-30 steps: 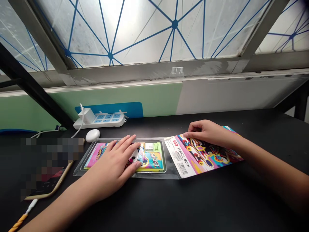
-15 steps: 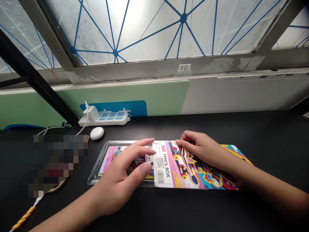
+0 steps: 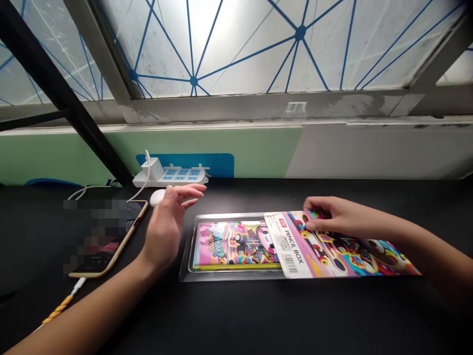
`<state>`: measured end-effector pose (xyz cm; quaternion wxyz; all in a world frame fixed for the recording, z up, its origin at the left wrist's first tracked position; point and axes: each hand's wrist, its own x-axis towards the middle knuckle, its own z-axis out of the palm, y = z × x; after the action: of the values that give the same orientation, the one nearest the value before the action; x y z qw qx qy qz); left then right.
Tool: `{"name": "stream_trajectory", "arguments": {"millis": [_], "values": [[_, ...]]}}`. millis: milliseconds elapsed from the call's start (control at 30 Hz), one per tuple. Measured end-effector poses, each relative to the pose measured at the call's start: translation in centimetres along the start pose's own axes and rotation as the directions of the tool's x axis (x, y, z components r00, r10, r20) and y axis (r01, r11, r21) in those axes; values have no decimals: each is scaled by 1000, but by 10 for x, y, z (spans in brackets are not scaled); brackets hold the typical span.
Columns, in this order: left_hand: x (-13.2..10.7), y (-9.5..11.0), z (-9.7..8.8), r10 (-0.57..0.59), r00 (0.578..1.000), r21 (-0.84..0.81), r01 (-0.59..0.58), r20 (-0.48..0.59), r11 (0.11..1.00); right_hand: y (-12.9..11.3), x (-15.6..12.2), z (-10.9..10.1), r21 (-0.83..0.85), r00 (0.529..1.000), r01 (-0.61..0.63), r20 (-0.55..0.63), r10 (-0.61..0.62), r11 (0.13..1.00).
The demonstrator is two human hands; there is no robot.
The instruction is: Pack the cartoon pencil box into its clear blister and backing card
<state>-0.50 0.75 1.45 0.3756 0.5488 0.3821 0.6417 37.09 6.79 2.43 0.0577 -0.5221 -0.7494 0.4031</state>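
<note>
A colourful pencil box [image 3: 232, 246] lies in a clear plastic blister tray [image 3: 186, 268] on the black desk [image 3: 258, 315]. Its printed card insert [image 3: 332, 251], marked PENCIL BOX, overlaps the tray's right end. My right hand [image 3: 334, 217] rests on the card's upper edge, fingers curled and pressing it down. My left hand [image 3: 168, 222] hovers in the air left of the tray, fingers spread, holding nothing.
A phone [image 3: 107, 241] with a braided cable [image 3: 59, 308] lies at the left. A white round device [image 3: 157, 197] and a white power strip [image 3: 173, 175] with a charger sit by the green wall. A black diagonal beam [image 3: 62, 93] crosses the upper left.
My left hand has lifted off the pencil box and moved left, away from the tray. The card now overlaps the tray's right end under my right hand.
</note>
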Motion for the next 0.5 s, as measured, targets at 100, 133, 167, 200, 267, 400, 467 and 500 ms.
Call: {"name": "stream_trajectory", "arguments": {"millis": [100, 133, 167, 200, 267, 400, 467, 500], "values": [[-9, -6, 9, -103, 994, -50, 103, -17, 993, 4, -5, -10, -25, 998, -38, 49, 39, 999], [-12, -6, 12, -118, 993, -69, 116, -28, 991, 3, -6, -11, -46, 998, -45, 49, 47, 998], [-15, -6, 14, -127, 991, -90, 122, -41, 988, 2, -8, -11, -73, 998, -51, 42, 55, 996], [-17, -6, 16, -131, 990, -114, 124, -59, 986, -1, -8, -9, -102, 998, -56, 27, 59, 993], [-18, -5, 18, -134, 986, -157, 117, -97, 981, -8, -8, -5, -146, 998, -58, -10, 57, 988], [-18, -6, 19, -129, 982, -182, 103, -140, 978, -25, -1, 12, -213, 994, -25, -108, 2, 977], [-18, -6, 19, -126, 982, -181, 99, -143, 978, -36, 6, 23, -253, 990, 3, -135, -39, 968], [-18, -6, 19, -127, 981, -182, 100, -144, 978, -43, 10, 29, -271, 989, 18, -139, -58, 962]]}}
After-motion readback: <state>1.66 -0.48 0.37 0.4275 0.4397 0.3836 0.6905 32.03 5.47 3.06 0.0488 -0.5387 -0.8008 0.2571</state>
